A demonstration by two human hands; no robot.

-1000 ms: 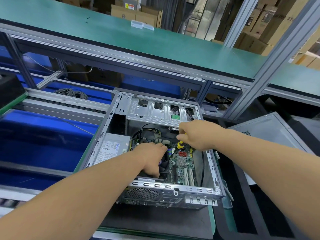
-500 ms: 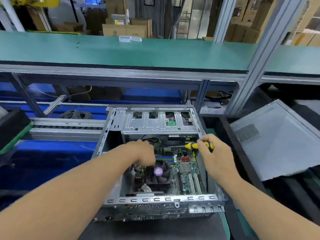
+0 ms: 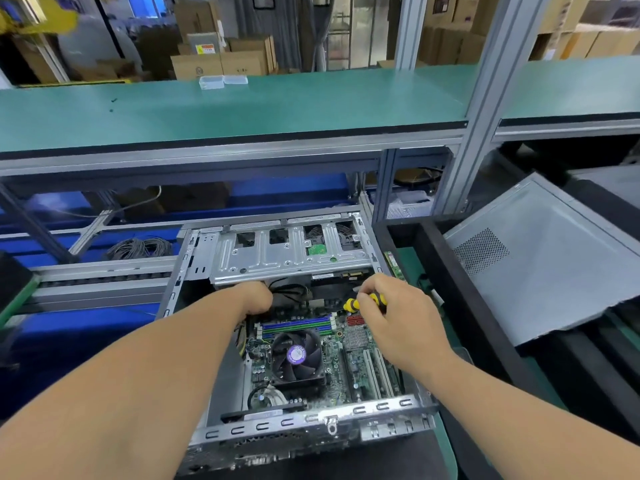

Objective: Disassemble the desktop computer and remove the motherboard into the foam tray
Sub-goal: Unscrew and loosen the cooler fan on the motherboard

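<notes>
The open desktop case (image 3: 298, 426) lies on its side in front of me. Inside it sits the green motherboard (image 3: 349, 370) with a black CPU fan (image 3: 296, 355) and blue and green memory slots (image 3: 298, 325). My right hand (image 3: 398, 320) grips a yellow-and-black screwdriver (image 3: 351, 304) over the board's far right corner. My left hand (image 3: 254, 299) reaches in at the board's far edge, under the silver drive cage (image 3: 287, 258), fingers curled down among black cables (image 3: 292, 292); what they hold is hidden.
The removed grey side panel (image 3: 540, 261) leans at the right over black foam trays (image 3: 450, 271). A green shelf (image 3: 242, 105) spans overhead on aluminium posts (image 3: 485, 109). Blue bins (image 3: 62, 327) and a coil of cable (image 3: 138, 247) lie left.
My left hand has moved off the CPU fan to the board's far edge under the drive cage. My right hand with the screwdriver has shifted slightly right. The fan is now uncovered.
</notes>
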